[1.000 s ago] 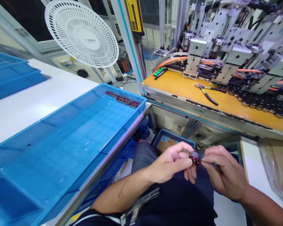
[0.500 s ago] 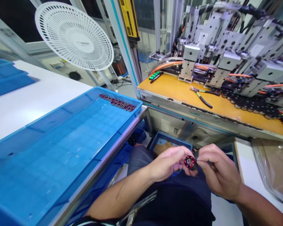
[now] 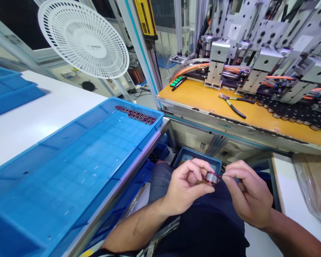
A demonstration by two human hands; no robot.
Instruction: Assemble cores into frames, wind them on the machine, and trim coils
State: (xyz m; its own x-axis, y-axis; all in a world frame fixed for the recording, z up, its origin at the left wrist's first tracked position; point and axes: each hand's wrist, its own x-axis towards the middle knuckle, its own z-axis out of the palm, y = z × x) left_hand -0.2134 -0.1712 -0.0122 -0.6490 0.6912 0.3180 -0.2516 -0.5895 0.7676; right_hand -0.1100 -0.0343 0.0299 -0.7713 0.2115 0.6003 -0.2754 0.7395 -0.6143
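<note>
In the head view a small motor stator (image 3: 212,178), a grey metal ring with red windings and dark end faces, is turned with its side toward me. My left hand (image 3: 188,184) is closed on it between thumb and fingers. A thin reddish wire (image 3: 220,176) runs from the stator's right side to my right hand (image 3: 247,192), whose thumb and forefinger pinch its end. Both hands are above my lap. Several similar stators (image 3: 140,116) stand in rows at the far end of the large blue tray (image 3: 96,178) on my left.
A white fan (image 3: 89,43) stands behind the white table (image 3: 69,94). Cutting pliers (image 3: 233,106) and a black pen (image 3: 178,84) lie on the orange worktop (image 3: 198,96) before the machine (image 3: 219,53). Below is a blue bin (image 3: 216,165); a plastic-wrapped carton (image 3: 315,182) sits at right.
My left hand has turned the stator from showing its open ring face to showing its side. My right hand keeps its pinch close by. The view has shifted slightly.
</note>
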